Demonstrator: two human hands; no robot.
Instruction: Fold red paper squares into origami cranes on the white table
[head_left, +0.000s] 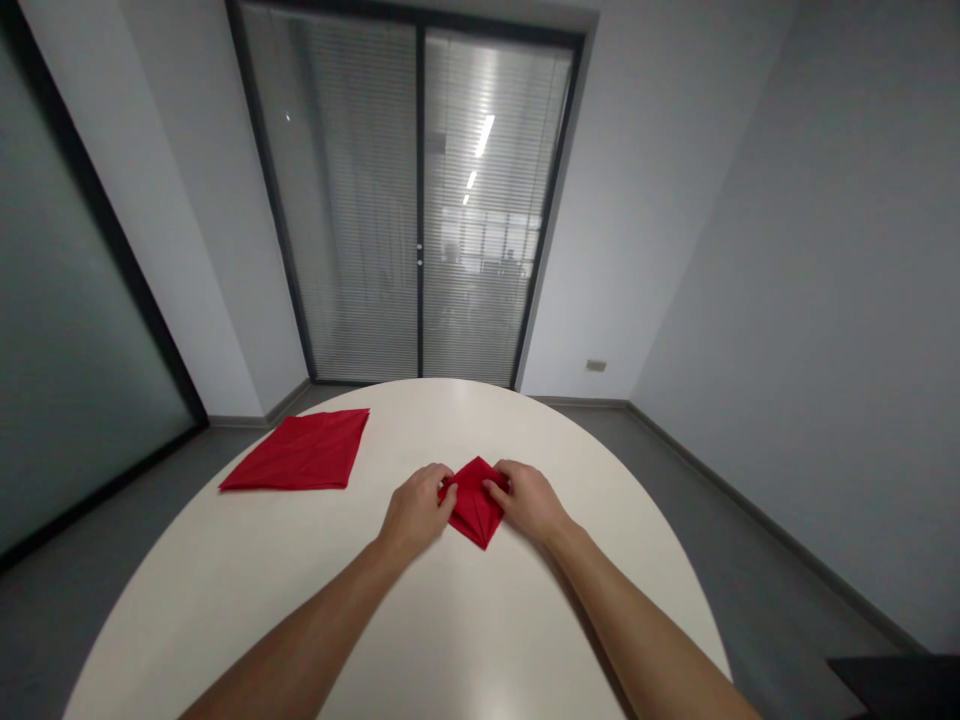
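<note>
Napkin: we are holding the folded red napkin (475, 503) at the middle of the table (465, 640).
Left hand (416, 512): pinching its left corner.
Right hand (529, 500): pinching its right corner.
Spare cloth (300, 450): lying flat at the table's far left.
Risk: we judge that uneven pinching could be skewing the folds.

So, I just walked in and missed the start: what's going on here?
A person is folding a red napkin on a round white table. The left hand and right hand grip its side corners; it is already folded into a small diamond. A second red napkin lies flat, untouched, at the table's far left.
</note>
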